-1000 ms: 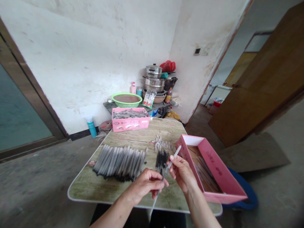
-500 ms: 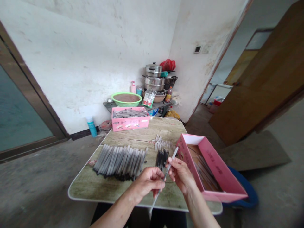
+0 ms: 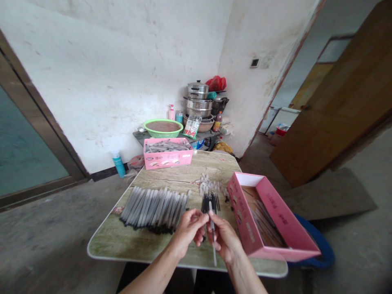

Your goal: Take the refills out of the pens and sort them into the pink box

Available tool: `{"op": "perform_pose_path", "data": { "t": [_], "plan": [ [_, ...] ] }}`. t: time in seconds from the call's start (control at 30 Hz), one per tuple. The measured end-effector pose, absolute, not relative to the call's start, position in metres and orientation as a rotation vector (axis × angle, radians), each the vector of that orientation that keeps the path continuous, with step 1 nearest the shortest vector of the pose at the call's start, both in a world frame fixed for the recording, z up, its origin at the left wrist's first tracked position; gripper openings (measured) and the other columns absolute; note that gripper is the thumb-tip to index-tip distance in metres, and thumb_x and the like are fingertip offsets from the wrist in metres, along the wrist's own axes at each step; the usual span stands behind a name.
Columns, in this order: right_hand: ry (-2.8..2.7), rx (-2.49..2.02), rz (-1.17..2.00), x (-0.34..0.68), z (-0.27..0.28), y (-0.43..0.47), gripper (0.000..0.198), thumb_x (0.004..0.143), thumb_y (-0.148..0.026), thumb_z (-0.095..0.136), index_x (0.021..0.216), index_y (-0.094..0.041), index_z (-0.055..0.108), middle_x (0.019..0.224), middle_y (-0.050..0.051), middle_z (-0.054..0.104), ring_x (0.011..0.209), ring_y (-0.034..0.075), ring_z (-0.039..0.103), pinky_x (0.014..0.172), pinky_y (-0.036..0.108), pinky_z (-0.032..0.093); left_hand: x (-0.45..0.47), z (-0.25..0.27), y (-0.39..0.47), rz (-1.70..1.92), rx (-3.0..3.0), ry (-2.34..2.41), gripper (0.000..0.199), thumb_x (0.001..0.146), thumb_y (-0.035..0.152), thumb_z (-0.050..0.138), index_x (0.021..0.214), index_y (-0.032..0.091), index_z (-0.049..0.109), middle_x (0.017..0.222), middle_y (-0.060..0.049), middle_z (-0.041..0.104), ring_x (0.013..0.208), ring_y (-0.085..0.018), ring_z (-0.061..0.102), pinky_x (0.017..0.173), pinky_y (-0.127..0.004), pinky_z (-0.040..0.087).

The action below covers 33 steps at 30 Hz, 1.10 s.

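Note:
A slim pen point(image 3: 214, 249) with a whitish, translucent barrel is upright between my hands, over the table's front part. My right hand point(image 3: 225, 237) is closed round its middle, thumb and fingers pinching it. My left hand point(image 3: 190, 228) is closed too, thumb and forefinger meeting at the pen's upper part; its other fingers curl below. Just behind my fingers lies a bunch of thin black pieces point(image 3: 216, 200), partly hidden by them. Beyond these is a scatter of small clear caps point(image 3: 210, 183). Left of my hands lies a wide row of similar pens point(image 3: 154, 208), dark ends toward me.
A pink box point(image 3: 168, 158) full of pens stands at the table's point(image 3: 147, 249) far edge. On the right, another pink box point(image 3: 275, 212) holds a few thin sticks. Behind are a green basin point(image 3: 162, 134) and stacked pots point(image 3: 199, 107). A blue tub point(image 3: 326, 249) is beneath the right box.
The pen has turned from slanting to nearly upright and shifted left. My right hand has come down and left to its middle; my left hand has moved up to its upper part.

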State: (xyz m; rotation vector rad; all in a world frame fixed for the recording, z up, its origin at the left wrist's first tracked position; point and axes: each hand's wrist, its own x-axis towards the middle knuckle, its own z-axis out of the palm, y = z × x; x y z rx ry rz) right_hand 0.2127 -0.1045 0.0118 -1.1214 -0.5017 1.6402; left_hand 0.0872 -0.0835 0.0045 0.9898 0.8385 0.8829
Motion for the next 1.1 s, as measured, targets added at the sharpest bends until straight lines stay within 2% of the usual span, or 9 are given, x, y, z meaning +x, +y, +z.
{"op": "perform_pose_path", "data": {
  "t": [0.1,0.2,0.3,0.37,0.5,0.63,0.77,0.87,1.1],
  "plan": [
    [-0.497,-1.085,1.717,0.201,0.017,-0.117,0.049,0.060,-0.056,0.082,0.068,-0.012,0.063,0.043,-0.005,0.054,0.025,0.002,0.037,0.024,0.012,0.022,0.084,0.002,-0.080,0.901,0.911,0.794,0.046,0.078,0.057,0.065,0.082,0.011,0.064,0.057,0.000,0.056,0.040,-0.006,0.047,0.035,-0.015,0.028],
    [-0.494,-1.059,1.746,0.186,0.018,-0.134,0.048,0.062,-0.055,0.082,0.069,-0.012,0.063,0.043,-0.004,0.054,0.026,0.001,0.038,0.027,0.011,0.026,0.082,-0.001,-0.077,0.808,0.742,0.748,0.043,0.073,0.053,0.071,0.079,0.010,0.067,0.051,0.003,0.052,0.036,-0.005,0.043,0.035,-0.015,0.029],
    [-0.547,-1.073,1.745,0.180,0.010,-0.145,0.052,0.068,-0.064,0.073,0.071,-0.013,0.063,0.044,-0.001,0.057,0.026,0.006,0.044,0.025,0.013,0.026,0.080,0.000,-0.070,0.809,0.523,0.744,0.031,0.074,0.039,0.075,0.073,0.009,0.066,0.054,0.001,0.056,0.033,-0.003,0.041,0.031,-0.014,0.027],
    [-0.619,-1.131,1.732,0.187,0.000,-0.147,0.060,0.074,-0.072,0.060,0.074,-0.013,0.063,0.048,0.003,0.061,0.028,0.011,0.051,0.023,0.015,0.024,0.076,0.005,-0.064,0.837,0.291,0.749,0.020,0.080,0.026,0.071,0.074,0.008,0.065,0.056,0.000,0.059,0.036,-0.002,0.045,0.031,-0.011,0.030],
    [-0.942,-1.498,1.321,0.224,-0.026,-0.142,0.061,0.078,-0.074,0.051,0.073,-0.014,0.060,0.054,0.005,0.063,0.031,0.012,0.053,0.025,0.018,0.025,0.066,0.017,-0.054,0.823,0.051,0.709,0.025,0.094,0.020,0.051,0.076,0.006,0.063,0.057,-0.001,0.058,0.040,-0.001,0.050,0.035,-0.007,0.037],
    [-1.175,-1.741,0.851,0.257,-0.044,-0.131,0.047,0.081,-0.062,0.054,0.066,-0.018,0.059,0.053,0.004,0.060,0.035,0.014,0.051,0.033,0.023,0.031,0.065,0.019,-0.055,0.843,-0.010,0.691,0.032,0.097,0.021,0.046,0.075,0.006,0.061,0.057,-0.002,0.058,0.039,-0.001,0.051,0.035,-0.007,0.038],
    [-1.327,-1.810,0.647,0.261,-0.045,-0.122,0.026,0.084,-0.041,0.056,0.078,-0.018,0.069,0.069,0.009,0.069,0.062,0.024,0.065,0.054,0.029,0.044,0.070,0.013,-0.059,0.946,0.007,0.704,0.024,0.094,0.017,0.051,0.075,0.007,0.062,0.061,-0.002,0.062,0.040,-0.001,0.052,0.035,-0.008,0.040],
    [-1.440,-1.861,0.547,0.251,-0.043,-0.114,0.024,0.086,-0.034,0.054,0.080,-0.018,0.071,0.081,0.012,0.073,0.076,0.028,0.068,0.067,0.031,0.045,0.069,0.007,-0.058,1.070,0.096,0.722,0.015,0.090,0.013,0.058,0.078,0.008,0.065,0.067,-0.004,0.065,0.046,-0.003,0.056,0.040,-0.010,0.045],
    [-1.616,-1.972,0.402,0.230,-0.044,-0.105,0.025,0.088,-0.022,0.047,0.095,-0.018,0.071,0.089,0.011,0.074,0.083,0.026,0.069,0.069,0.028,0.043,0.063,0.000,-0.054,1.169,0.141,0.755,0.010,0.087,0.011,0.060,0.079,0.008,0.066,0.070,-0.006,0.067,0.053,-0.006,0.061,0.046,-0.012,0.049]
  ]
}}
